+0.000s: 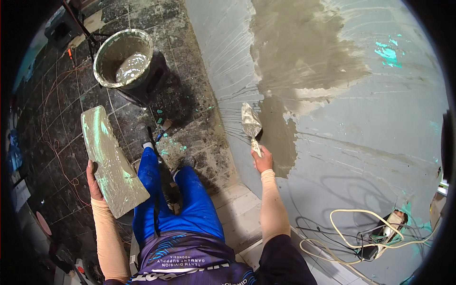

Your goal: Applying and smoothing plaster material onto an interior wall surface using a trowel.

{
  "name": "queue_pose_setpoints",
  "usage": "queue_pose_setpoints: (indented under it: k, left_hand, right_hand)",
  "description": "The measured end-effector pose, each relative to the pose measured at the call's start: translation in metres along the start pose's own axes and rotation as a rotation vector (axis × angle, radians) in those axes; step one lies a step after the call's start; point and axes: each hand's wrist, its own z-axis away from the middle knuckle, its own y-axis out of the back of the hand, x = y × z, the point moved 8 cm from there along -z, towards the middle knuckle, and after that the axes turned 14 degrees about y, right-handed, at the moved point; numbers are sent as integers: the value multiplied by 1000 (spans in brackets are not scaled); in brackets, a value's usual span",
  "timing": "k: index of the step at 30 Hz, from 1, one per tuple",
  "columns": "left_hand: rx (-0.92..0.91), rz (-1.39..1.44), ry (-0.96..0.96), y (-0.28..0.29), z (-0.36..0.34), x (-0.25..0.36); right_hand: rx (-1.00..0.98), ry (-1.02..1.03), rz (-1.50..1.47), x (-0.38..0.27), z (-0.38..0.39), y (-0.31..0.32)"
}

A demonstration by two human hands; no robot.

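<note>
My left hand (pixel 95 183) grips the edge of a long board (pixel 114 164), smeared with grey plaster and showing light green streaks. In my right hand (pixel 263 160) is a pointed trowel (pixel 251 121), held by its handle with the blade away from me. Grey wet material coats the blade. It is close to the grey wall (pixel 332 156), beside the lower strip of a damp plaster patch (pixel 278 135); whether it touches the wall I cannot tell. The larger part of the patch spreads farther up.
A black bucket (pixel 98 71) with wet plaster inside stands on the dark, splattered tile floor (pixel 66 123). Cream and black cables (pixel 335 223) hang from a hole in the wall at the lower right. A thin orange cord (pixel 45 107) runs along the floor at left.
</note>
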Motion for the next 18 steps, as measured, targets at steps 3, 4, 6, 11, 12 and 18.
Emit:
queue_pose_setpoints:
  k: [3,4,6,11,12,18]
  left_hand:
    - [-12,2,26,-14,3,-2]
    - [-18,3,50,-23,2,-5]
    - [-37,-4,62,-37,4,-7]
    - [-120,-20,175,-80,2,-24]
    - [-167,-55,188,-96,6,-27]
    - [-368,28,318,-170,24,-47]
  right_hand:
    - [-13,53,-241,-33,11,-27]
    - [-28,109,-310,-47,18,-36]
    - [-66,193,-418,-84,34,-56]
    - [-71,520,-482,-188,76,-80]
    - [-75,582,-435,-207,83,-79]
    - [131,1027,-39,-322,123,-33]
